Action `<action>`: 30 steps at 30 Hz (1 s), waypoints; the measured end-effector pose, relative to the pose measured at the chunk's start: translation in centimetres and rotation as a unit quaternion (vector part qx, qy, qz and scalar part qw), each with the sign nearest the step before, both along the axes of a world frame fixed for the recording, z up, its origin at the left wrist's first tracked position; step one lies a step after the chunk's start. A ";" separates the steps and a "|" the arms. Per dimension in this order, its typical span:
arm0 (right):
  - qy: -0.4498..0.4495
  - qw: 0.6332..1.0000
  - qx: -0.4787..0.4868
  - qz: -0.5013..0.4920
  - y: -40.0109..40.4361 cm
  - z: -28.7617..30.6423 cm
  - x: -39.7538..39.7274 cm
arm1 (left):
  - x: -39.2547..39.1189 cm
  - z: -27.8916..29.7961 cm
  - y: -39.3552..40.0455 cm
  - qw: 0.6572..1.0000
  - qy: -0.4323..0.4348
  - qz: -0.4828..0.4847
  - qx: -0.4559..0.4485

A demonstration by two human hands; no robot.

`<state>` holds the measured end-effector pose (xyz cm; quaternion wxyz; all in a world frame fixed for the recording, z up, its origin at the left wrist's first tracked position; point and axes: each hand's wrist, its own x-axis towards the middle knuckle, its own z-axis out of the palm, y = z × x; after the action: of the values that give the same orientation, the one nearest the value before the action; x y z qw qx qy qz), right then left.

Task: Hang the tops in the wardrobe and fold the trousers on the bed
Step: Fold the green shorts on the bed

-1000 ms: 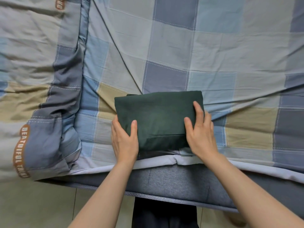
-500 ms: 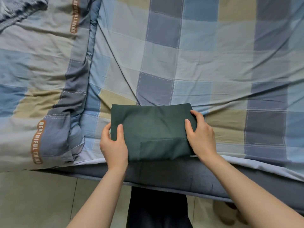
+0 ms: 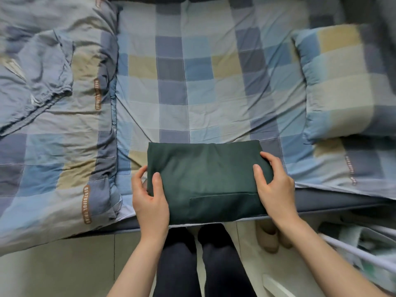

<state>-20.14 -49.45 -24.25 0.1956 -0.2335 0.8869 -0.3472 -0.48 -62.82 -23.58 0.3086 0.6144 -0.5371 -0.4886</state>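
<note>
The folded trousers [image 3: 205,181] are clasped by left hand [image 3: 150,200] at nine o'clock, right hand [image 3: 273,185] at three; uneven lifting could undo the folds

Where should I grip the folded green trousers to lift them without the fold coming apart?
Take the trousers by their two short ends, from left and right, as the left hand and right hand do now. The bundle is a wide flat rectangle, so thumbs on top and fingers beneath should keep the layers together.
</note>
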 end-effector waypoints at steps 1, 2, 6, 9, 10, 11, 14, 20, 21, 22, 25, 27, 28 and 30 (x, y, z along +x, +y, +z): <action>0.010 1.000 -0.004 -0.025 0.9 2.1 0.2 | -0.3 1.9 0.4 1.000 0.006 -0.027 -0.006; 0.012 0.999 -0.007 -0.041 1.4 3.2 0.5 | -0.4 3.1 0.6 0.999 0.010 -0.047 -0.014; 0.040 0.992 -0.020 -0.120 3.7 7.3 2.5 | -0.4 6.7 0.6 0.985 0.020 -0.167 -0.035; 0.070 0.981 -0.020 -0.178 5.6 9.2 5.1 | 0.2 7.9 0.3 0.968 0.004 -0.242 -0.060; 0.081 0.974 -0.024 -0.211 6.6 9.9 6.2 | 0.0 8.6 0.3 0.959 0.006 -0.273 -0.075; 0.087 0.968 -0.028 -0.233 7.2 10.1 7.2 | 0.0 8.9 0.3 0.950 0.002 -0.298 -0.095; 0.110 0.941 -0.028 -0.317 10.6 10.9 10.4 | -0.6 10.0 1.8 0.910 -0.019 -0.390 -0.136; 0.117 0.877 -0.018 -0.465 18.6 12.5 17.1 | -1.5 12.0 8.0 0.841 -0.008 -0.534 -0.083; 0.120 0.866 -0.011 -0.485 19.9 12.6 18.2 | -1.7 12.3 9.1 0.833 -0.009 -0.548 -0.078; 0.122 0.848 -0.004 -0.515 21.7 13.0 19.7 | -1.9 12.5 11.0 0.814 -0.003 -0.575 -0.077; 0.125 0.803 0.003 -0.583 26.4 13.6 24.5 | -1.6 13.1 16.3 0.757 0.017 -0.648 -0.076; 0.130 0.765 0.007 -0.631 30.0 14.2 28.4 | -0.8 13.4 20.9 0.718 0.022 -0.690 -0.083; 0.128 0.747 0.007 -0.653 31.6 14.4 30.3 | -0.2 13.4 23.0 0.700 0.023 -0.709 -0.084; 0.127 0.715 0.012 -0.688 34.5 14.6 33.8 | 1.3 13.9 27.2 0.669 0.022 -0.740 -0.068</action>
<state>13.66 -14.92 -9.66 -0.2084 0.4018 0.8235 -0.3421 0.81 -35.59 -9.68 -0.1016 -0.0179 -0.8404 -0.5320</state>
